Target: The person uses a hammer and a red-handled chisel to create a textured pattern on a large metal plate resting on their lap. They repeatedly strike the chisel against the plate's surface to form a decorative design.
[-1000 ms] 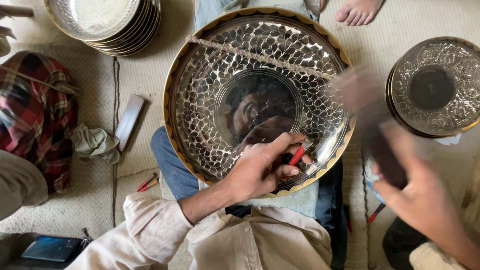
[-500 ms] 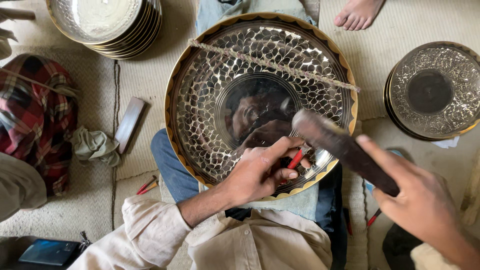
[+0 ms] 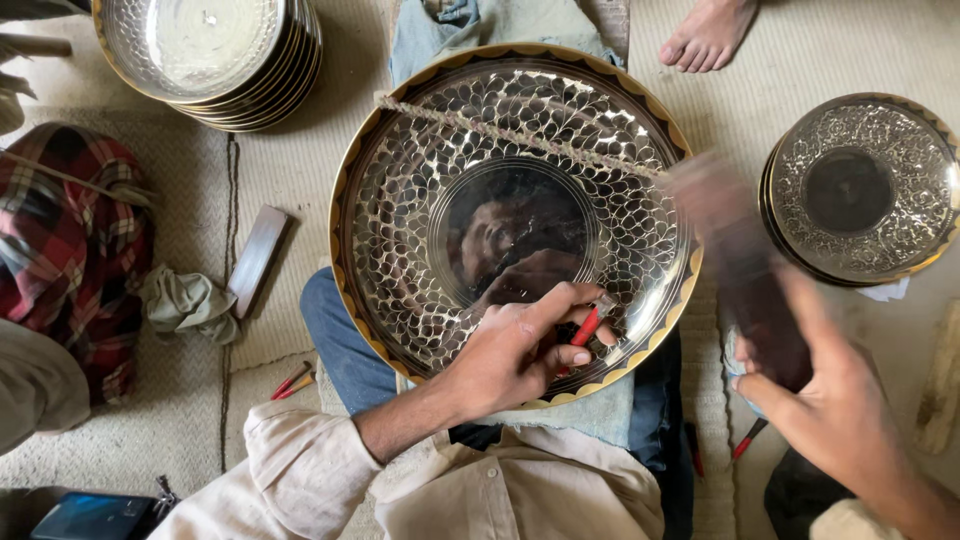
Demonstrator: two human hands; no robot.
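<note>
Fingers of the left hand [image 3: 520,355] pinch a thin red-handled tool [image 3: 590,322] upright on the big round shiny patterned metal plate [image 3: 400,200] resting on the lap, while the right hand [image 3: 830,420] grips a blurry dark wooden mallet [image 3: 745,270] above it.

The big tray [image 3: 420,200] lies under the left fingers [image 3: 560,305]; 1 plate stack [image 3: 860,190] sits beyond the right fingers [image 3: 790,300].

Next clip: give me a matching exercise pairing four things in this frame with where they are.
Things:
1. large engraved tray
2. stack of plates
3. red-tipped tool
4. dark mallet

Places:
A. top left on the mat
B. in the left hand
C. on the person's lap
D. in the right hand, blurred

Pairs: 1-C, 2-A, 3-B, 4-D
</note>
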